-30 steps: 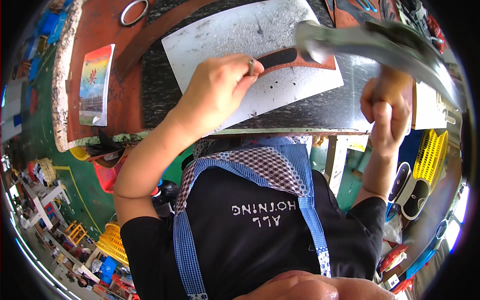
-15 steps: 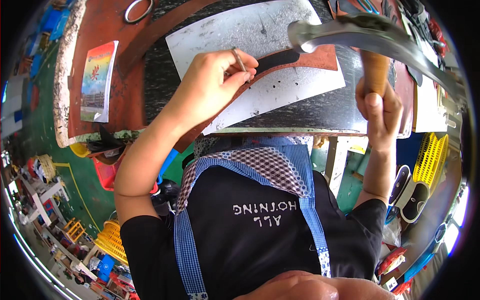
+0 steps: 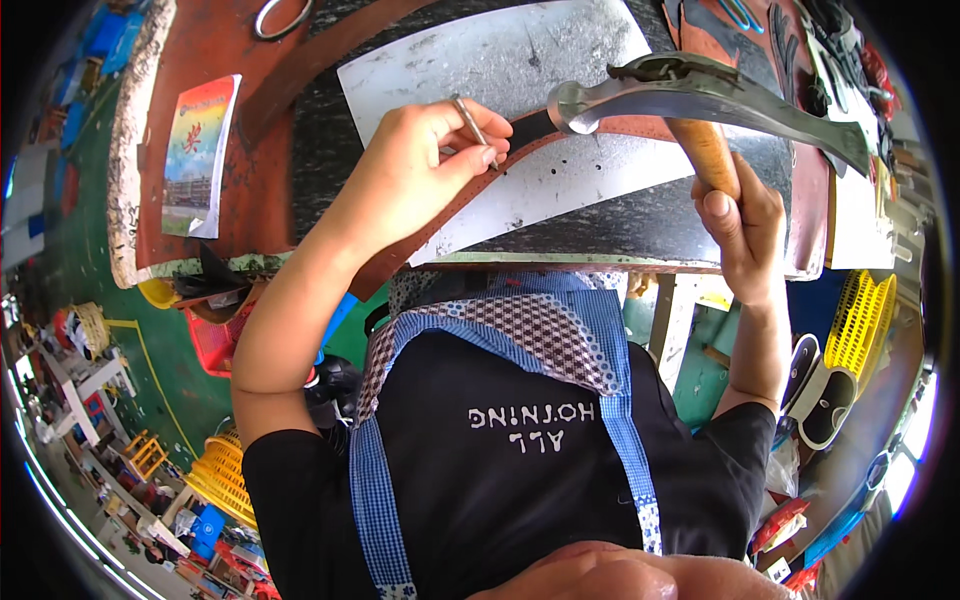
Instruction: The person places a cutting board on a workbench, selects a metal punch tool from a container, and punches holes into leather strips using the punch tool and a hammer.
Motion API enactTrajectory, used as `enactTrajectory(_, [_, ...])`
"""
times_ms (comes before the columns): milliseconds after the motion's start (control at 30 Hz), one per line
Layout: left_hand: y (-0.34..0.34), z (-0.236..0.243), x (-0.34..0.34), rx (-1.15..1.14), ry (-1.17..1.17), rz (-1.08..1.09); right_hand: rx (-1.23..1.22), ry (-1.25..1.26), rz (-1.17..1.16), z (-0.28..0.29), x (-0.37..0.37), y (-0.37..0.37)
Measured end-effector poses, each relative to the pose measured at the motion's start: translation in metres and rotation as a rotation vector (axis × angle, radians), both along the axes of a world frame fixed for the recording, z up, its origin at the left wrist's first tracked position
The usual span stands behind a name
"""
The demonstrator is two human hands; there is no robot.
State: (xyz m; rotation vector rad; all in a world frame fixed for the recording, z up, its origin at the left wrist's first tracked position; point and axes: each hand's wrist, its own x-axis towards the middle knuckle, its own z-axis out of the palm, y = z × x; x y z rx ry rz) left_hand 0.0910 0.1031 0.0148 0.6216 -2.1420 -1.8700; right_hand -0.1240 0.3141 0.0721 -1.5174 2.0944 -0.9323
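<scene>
My left hand is closed, pinching a thin metal punch between thumb and fingers. The punch stands tilted, its lower end at the stitched edge of a curved brown leather strip with a black inlay. Beneath the strip lies a scuffed white board with several small dark holes. My right hand is wrapped round the wooden handle of a claw hammer. The hammer's metal head hangs over the strip, its round face near the punch but apart from it, and hides part of the leather.
A colourful booklet lies at the table's left side. Behind it are a metal ring and a long brown strip. Dark leather pieces lie at the far right. A yellow basket stands below the table's right edge.
The hammer has swung left, its head closer to my left hand and its handle more tilted. My right hand has shifted slightly left. My left hand still holds the punch on the strip.
</scene>
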Motion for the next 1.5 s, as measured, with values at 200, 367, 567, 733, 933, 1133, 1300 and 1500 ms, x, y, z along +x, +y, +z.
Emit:
enactTrajectory(200, [0.021, 0.017, -0.003, -0.773, 0.074, -0.035, -0.332, -0.049, 0.131, 0.001, 0.003, 0.006])
enactTrajectory(367, [0.018, -0.004, 0.007, -0.089, -0.001, 0.192, 0.119, 0.086, 0.148, 0.003, 0.004, -0.002])
enactTrajectory(567, [0.010, 0.002, 0.008, -0.212, -0.065, 0.031, 0.005, 0.008, 0.056, 0.009, 0.001, -0.004])
enactTrajectory(733, [0.022, 0.006, 0.004, -0.589, 0.138, 0.059, -0.475, -0.227, 0.176, 0.015, -0.001, 0.006])
enactTrajectory(933, [0.023, 0.001, 0.013, -0.573, 0.034, 0.053, -0.050, 0.159, 0.225, -0.002, 0.010, -0.003])
enactTrajectory(1133, [0.009, 0.004, 0.015, -0.034, -0.035, 0.052, -0.015, -0.035, 0.037, 0.009, 0.007, -0.001])
enactTrajectory(1300, [0.024, 0.006, 0.013, -0.667, 0.151, 0.052, -0.348, -0.118, 0.178, 0.013, 0.002, 0.006])
enactTrajectory(1500, [0.027, -0.001, 0.019, -0.280, -0.015, 0.124, 0.072, 0.058, 0.154, 0.003, 0.015, -0.003])
